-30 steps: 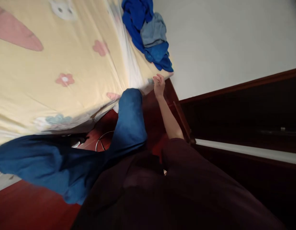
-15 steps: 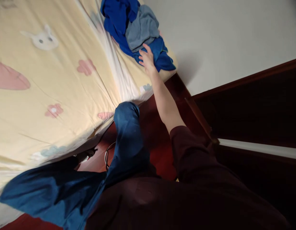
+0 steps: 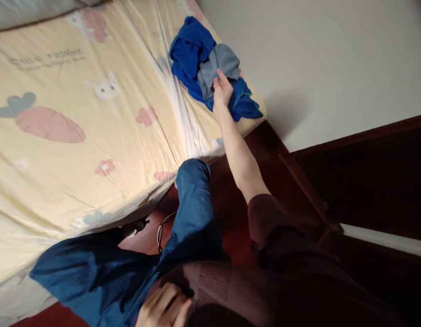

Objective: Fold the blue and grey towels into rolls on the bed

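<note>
My right hand [image 3: 223, 91] reaches out over the bed to a heap of cloth. Its fingers are drawn together at the near edge of a crumpled grey cloth [image 3: 227, 59] and appear to pinch it. Under and around the grey cloth lies a bright blue cloth [image 3: 192, 38], bunched at the far side and spread toward the bed's corner. Low in the view, in front of the dark maroon shirt [image 3: 213, 281], is my left hand [image 3: 164, 306]. Its fingers are loosely curled and a little apart, with nothing visible in them.
The bed [image 3: 128, 150] has a pale yellow sheet with rabbit, carrot and flower prints. A white wall [image 3: 326, 59] rises at its right. Dark wooden furniture [image 3: 374, 177] stands on the right. My bent blue-trousered knee [image 3: 193, 177] is close to the bed edge, above red-brown floor.
My right hand has gone from spread fingers beside the heap to closed fingers at the grey cloth. My left hand has come into view at the bottom. The view has shifted, showing more bed.
</note>
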`<state>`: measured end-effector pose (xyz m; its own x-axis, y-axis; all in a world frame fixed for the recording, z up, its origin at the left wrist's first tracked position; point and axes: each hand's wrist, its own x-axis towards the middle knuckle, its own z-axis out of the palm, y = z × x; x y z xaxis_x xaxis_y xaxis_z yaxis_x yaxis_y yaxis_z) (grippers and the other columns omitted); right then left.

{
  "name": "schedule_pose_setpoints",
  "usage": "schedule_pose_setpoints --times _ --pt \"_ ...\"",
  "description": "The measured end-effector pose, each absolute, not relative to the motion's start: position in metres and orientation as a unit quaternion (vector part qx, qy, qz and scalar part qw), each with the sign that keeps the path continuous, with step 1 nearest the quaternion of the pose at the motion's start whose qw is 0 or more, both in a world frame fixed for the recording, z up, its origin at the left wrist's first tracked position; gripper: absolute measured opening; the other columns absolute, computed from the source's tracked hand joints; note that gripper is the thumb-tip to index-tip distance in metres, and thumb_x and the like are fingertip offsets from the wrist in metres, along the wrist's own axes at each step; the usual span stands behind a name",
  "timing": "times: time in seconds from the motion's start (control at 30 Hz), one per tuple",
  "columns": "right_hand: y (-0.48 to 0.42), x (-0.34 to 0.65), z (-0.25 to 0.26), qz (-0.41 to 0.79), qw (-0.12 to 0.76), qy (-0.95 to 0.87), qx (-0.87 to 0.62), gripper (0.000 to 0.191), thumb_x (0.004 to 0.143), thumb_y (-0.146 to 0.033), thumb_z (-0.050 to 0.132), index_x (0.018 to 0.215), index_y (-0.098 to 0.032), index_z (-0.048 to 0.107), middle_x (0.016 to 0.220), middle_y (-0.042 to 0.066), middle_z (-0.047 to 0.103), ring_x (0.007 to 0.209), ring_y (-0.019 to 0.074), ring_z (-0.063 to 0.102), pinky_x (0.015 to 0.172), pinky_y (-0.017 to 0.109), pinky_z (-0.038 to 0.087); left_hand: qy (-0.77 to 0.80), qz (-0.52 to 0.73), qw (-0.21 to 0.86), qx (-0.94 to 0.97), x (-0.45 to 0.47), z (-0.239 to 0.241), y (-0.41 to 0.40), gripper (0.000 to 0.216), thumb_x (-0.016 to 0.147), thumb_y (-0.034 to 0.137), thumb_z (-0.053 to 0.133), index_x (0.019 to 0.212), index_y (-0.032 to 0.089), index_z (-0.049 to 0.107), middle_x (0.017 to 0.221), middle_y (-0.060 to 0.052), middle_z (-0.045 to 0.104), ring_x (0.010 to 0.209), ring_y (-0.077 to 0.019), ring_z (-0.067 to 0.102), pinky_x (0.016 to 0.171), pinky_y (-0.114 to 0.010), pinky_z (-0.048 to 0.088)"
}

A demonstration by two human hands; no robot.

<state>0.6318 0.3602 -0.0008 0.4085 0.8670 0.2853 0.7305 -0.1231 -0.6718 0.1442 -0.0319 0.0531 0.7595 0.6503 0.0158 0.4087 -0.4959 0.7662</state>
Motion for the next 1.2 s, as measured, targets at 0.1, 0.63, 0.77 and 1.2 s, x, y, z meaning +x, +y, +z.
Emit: schedule_pose_setpoints --times 0.1,0.63,0.77,1.2 --pt "0.337 0.596 0.019 0.037 0.471 -0.470 -0.746 0.058 0.109 -0.048 0.036 0.144 -0.006 0.055 0.143 0.012 0.065 0.133 0.0081 0.055 0.117 0.026 0.041 0.342 0.172 0.401 0.832 0.144 0.044 -0.043 0.028 0.106 0.022 0.044 0.092 0.028 0.068 0.086 -0.004 0.070 0.075 -0.0188 0.073 0.066 -0.028 0.063" --pt "0.063 0.227 0.018 0.228 0.510 -0.703 -0.439 0.029 0.093 -0.020 0.064 0.106 -0.038 0.084 0.088 0.005 0.073 0.090 0.0268 0.070 0.089 0.049 0.065 0.563 0.341 0.161 0.736 0.075 0.034 0.036 0.049 0.080 0.004 0.058 0.125 0.024 0.059 0.112 -0.008 0.070 0.104 -0.0237 0.071 0.092 -0.035 0.062" --pt "0.050 0.216 0.007 0.214 0.462 -0.739 -0.442 0.031 0.092 -0.015 0.063 0.102 -0.037 0.084 0.088 0.006 0.071 0.089 0.0274 0.070 0.086 0.048 0.064 0.577 0.343 0.163 0.723 0.042 0.034 0.005 0.060 0.073 -0.003 0.046 0.124 0.023 0.065 0.118 -0.008 0.073 0.110 -0.0221 0.071 0.098 -0.033 0.059" --pt "0.035 0.222 -0.017 0.284 0.405 -0.765 -0.413 0.018 0.101 -0.024 0.055 0.106 -0.029 0.072 0.094 0.004 0.078 0.086 0.0221 0.077 0.084 0.036 0.064 0.699 0.419 0.106 0.570 -0.006 0.035 -0.060 0.026 0.101 0.031 0.050 0.100 0.020 0.074 0.088 -0.005 0.079 0.071 -0.0193 0.074 0.071 -0.027 0.059"
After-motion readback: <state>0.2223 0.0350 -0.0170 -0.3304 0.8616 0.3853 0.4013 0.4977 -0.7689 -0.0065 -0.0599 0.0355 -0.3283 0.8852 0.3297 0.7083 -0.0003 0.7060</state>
